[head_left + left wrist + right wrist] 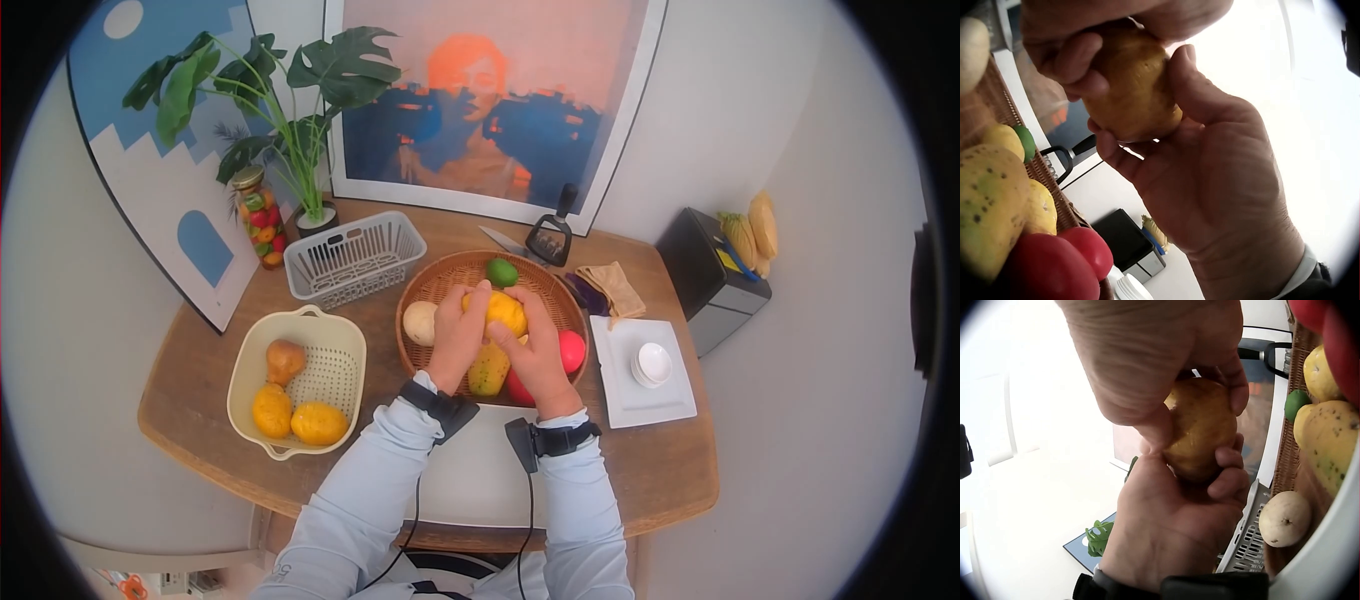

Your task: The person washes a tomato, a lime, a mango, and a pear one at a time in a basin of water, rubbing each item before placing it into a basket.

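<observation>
Both hands hold one yellow fruit [507, 313] above the round wicker basket [408, 290]. The left hand [461, 335] grips its left side and the right hand [538, 355] its right side. In the left wrist view the yellow-brown fruit [1132, 87] has fingers curled round it from both sides; the right wrist view shows the same fruit [1200, 428] between the hands. Below, the basket holds a spotted yellow-green fruit [488, 370], a green fruit [501, 272], a pale round one [420, 323] and red ones [571, 351], partly hidden by the hands.
A cream colander [352, 345] at the left holds a brown fruit [285, 361] and two yellow ones [319, 424]. Behind it stand a grey basket [400, 240], a jar [262, 220] and a plant. White bowls [652, 365] sit on a white tray [620, 400] at the right.
</observation>
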`<state>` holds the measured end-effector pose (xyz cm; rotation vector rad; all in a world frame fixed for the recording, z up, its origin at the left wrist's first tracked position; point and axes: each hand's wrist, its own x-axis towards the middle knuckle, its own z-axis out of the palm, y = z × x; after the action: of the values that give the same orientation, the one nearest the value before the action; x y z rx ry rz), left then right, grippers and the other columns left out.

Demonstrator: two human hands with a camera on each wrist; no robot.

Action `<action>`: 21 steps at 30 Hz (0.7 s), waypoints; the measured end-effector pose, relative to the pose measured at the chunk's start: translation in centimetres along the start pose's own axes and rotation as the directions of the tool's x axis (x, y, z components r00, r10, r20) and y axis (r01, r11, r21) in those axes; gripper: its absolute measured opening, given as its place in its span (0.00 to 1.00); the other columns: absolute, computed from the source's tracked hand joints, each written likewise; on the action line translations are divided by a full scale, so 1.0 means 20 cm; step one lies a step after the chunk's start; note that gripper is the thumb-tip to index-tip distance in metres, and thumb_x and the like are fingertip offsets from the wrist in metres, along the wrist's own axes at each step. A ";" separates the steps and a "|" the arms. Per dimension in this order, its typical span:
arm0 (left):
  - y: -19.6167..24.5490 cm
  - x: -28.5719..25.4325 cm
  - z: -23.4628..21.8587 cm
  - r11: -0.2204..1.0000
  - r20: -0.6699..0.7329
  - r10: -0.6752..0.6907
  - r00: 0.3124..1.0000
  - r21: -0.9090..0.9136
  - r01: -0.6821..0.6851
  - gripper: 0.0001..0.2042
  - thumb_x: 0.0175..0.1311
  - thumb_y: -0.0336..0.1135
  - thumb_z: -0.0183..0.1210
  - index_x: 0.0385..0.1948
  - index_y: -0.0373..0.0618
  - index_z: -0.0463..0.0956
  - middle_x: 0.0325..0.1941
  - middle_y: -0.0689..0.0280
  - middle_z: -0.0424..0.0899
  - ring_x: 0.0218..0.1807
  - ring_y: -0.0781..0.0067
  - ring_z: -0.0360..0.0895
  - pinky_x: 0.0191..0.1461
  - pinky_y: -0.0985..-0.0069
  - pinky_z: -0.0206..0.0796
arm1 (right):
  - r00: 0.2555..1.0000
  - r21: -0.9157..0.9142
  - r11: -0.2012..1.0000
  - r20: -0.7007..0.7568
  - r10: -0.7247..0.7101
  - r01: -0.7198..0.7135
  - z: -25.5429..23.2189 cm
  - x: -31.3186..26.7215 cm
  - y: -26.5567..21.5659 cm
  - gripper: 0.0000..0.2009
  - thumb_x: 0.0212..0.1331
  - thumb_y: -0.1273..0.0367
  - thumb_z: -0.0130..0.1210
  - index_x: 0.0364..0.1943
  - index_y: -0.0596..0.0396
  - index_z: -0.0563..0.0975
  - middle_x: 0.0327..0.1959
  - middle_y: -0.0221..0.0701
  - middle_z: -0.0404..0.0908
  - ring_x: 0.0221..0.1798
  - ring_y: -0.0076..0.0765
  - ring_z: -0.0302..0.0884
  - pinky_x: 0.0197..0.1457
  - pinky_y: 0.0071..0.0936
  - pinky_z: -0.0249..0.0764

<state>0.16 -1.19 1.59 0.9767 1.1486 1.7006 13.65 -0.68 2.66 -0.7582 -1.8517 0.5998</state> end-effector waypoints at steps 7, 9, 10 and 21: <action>-0.02 -0.01 0.03 0.987 -0.059 0.125 0.990 0.114 -0.117 0.16 0.70 0.45 0.56 0.34 0.38 0.75 0.27 0.62 0.80 0.29 0.76 0.78 0.21 0.79 0.65 | 0.864 0.333 0.802 0.098 0.494 -0.497 -0.01 0.01 -0.08 0.23 0.63 0.62 0.61 0.57 0.59 0.71 0.50 0.37 0.75 0.55 0.35 0.74 0.60 0.29 0.69; -0.05 0.00 0.02 0.976 -0.065 0.175 0.982 0.140 -0.164 0.16 0.70 0.45 0.55 0.33 0.39 0.75 0.27 0.63 0.79 0.28 0.77 0.77 0.20 0.79 0.63 | 0.804 0.382 0.715 0.161 0.573 -0.586 -0.02 0.01 -0.07 0.22 0.63 0.62 0.61 0.56 0.58 0.71 0.49 0.36 0.75 0.54 0.34 0.74 0.59 0.29 0.70; -0.05 0.01 0.02 0.981 -0.066 0.154 0.986 0.128 -0.145 0.16 0.71 0.46 0.55 0.33 0.39 0.74 0.26 0.65 0.78 0.26 0.78 0.76 0.19 0.80 0.62 | 0.851 0.388 0.764 0.135 0.507 -0.516 -0.02 0.01 -0.06 0.22 0.63 0.61 0.61 0.56 0.58 0.71 0.49 0.37 0.75 0.55 0.34 0.74 0.58 0.29 0.71; 0.09 -0.04 0.01 0.965 0.046 -0.162 0.986 -0.201 0.168 0.17 0.72 0.53 0.50 0.32 0.50 0.74 0.23 0.75 0.73 0.17 0.88 0.64 0.17 0.87 0.51 | 0.975 0.375 0.903 0.006 0.222 -0.208 -0.01 0.00 -0.06 0.24 0.64 0.63 0.58 0.61 0.59 0.69 0.56 0.41 0.74 0.58 0.42 0.72 0.61 0.32 0.68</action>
<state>0.17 -2.36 3.30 0.7545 0.9850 1.6281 13.54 -1.60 3.57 -0.7138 -1.5633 1.0417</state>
